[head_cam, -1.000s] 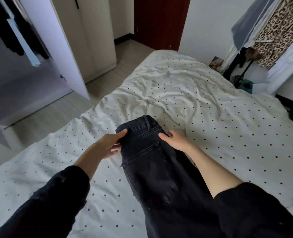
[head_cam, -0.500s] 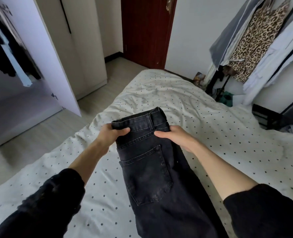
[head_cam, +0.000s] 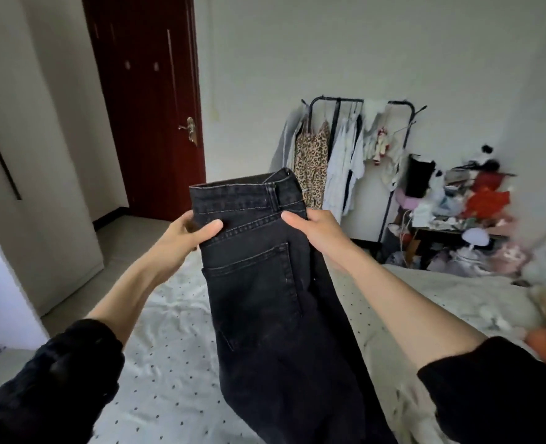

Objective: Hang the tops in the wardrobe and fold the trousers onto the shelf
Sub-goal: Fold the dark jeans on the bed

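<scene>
We hold the black jeans (head_cam: 259,283) up at the centre of the view, already doubled lengthwise, back pocket toward us, the legs trailing down to six o'clock over the dotted bed (head_cam: 156,379). Our left hand (head_cam: 188,233) grasps the waistband edge at nine o'clock of the garment, thumb laid across the front; our right hand (head_cam: 313,229) grasps the opposite edge at three o'clock, thumb likewise on the denim. Neither hand is released.

To fold well, we judge it best to keep the waistband level and taut, let the legs hang straight so the seams line up, then lay them flat on the bed before bringing hem to waist.

At two o'clock stands a black clothes rack (head_cam: 361,104) holding a leopard-print top (head_cam: 313,161) and pale shirts (head_cam: 345,168). At three o'clock a low stand (head_cam: 451,233) is heaped with red and mixed items, too blurred to name. The dark red door (head_cam: 150,107) is at eleven o'clock, shut. The wardrobe shelf is not in view.
</scene>
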